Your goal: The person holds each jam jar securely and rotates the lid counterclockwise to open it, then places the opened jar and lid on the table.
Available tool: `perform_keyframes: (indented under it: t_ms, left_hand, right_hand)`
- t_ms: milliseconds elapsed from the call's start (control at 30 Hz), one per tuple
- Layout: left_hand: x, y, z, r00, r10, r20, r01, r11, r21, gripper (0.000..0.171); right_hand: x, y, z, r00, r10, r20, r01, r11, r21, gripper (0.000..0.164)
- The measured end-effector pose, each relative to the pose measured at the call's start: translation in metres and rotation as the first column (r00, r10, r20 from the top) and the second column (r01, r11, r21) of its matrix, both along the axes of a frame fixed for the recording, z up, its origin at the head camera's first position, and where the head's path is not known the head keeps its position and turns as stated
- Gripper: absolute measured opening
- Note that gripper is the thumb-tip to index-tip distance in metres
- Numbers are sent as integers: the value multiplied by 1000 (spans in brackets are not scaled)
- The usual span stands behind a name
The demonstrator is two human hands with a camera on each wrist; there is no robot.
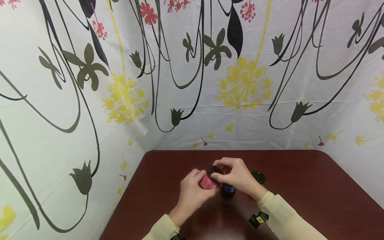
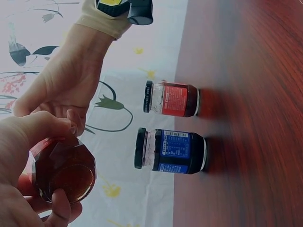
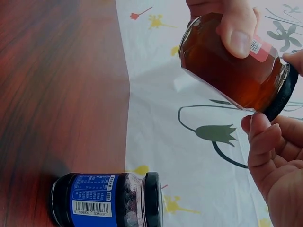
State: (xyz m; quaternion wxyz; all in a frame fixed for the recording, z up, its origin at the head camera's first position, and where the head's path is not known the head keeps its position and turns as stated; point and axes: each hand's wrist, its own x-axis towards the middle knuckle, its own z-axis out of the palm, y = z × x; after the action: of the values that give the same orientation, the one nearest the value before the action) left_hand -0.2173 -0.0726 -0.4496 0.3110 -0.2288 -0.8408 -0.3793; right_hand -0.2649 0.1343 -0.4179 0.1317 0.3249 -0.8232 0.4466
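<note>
Raised over the table, a glass jar with a pink label (image 1: 208, 182) is gripped by my left hand (image 1: 190, 191), tilted in the head view. Amber-brown contents show through the jar's faceted glass (image 3: 222, 71) in the right wrist view. The fingers and thumb of my right hand (image 1: 238, 175) pinch the rim of its black lid (image 3: 283, 92), which sits on the jar's mouth. Behind the hands, a blue-labelled jar (image 2: 175, 151) stands upright beside a red-labelled jar (image 2: 174, 99), both with black lids. The right hand partly hides the blue-labelled jar in the head view.
A dark red-brown table (image 1: 162, 170) lies under the hands. White cloth printed with flowers (image 1: 192, 100) hangs along its back and left sides. Both wrists wear black straps with small cameras, one showing by the right sleeve (image 1: 276, 206).
</note>
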Motion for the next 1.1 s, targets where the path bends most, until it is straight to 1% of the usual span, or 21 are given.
perform_keyframes:
  t_ms: [133, 233, 333, 467, 567, 700, 833, 933, 1100]
  left_hand:
    - [1, 0, 1, 1000, -7, 9, 7, 1000, 12, 40]
    - [2, 0, 1, 1000, -9, 28, 8, 1000, 22, 41]
    - [3, 0, 2, 999, -8, 41, 7, 1000, 27, 42]
    - [4, 1, 2, 999, -15, 32, 14, 999, 33, 42]
    - [5, 1, 1, 999, -20, 32, 19, 999, 38, 42]
    - [6, 1, 1, 998, -15, 59, 13, 999, 38, 42]
    - [7, 1, 0, 996, -9, 89, 5, 999, 39, 43]
    - [8, 0, 0, 996, -5, 91, 2, 999, 35, 43]
    - [7, 0, -2, 997, -7, 72, 6, 1000, 27, 41]
  right_hand:
    - [-1, 0, 0, 1000, 13, -21, -13, 1000, 3, 29]
    - [0, 1, 1, 1000, 20, -16, -20, 1000, 0, 29]
    - [0, 2, 2, 1000, 28, 5, -28, 1000, -8, 31]
    - [1, 3, 3, 998, 44, 38, -43, 999, -17, 31]
    - [1, 4, 2, 997, 63, 47, -63, 998, -21, 31]
    - [1, 4, 1, 995, 76, 61, -75, 997, -20, 32]
    - [2, 6, 0, 991, 84, 103, -83, 996, -17, 34]
    - [2, 7, 0, 986, 99, 132, -97, 995, -16, 34]
    - [2, 9, 0, 981, 121, 154, -120, 993, -16, 35]
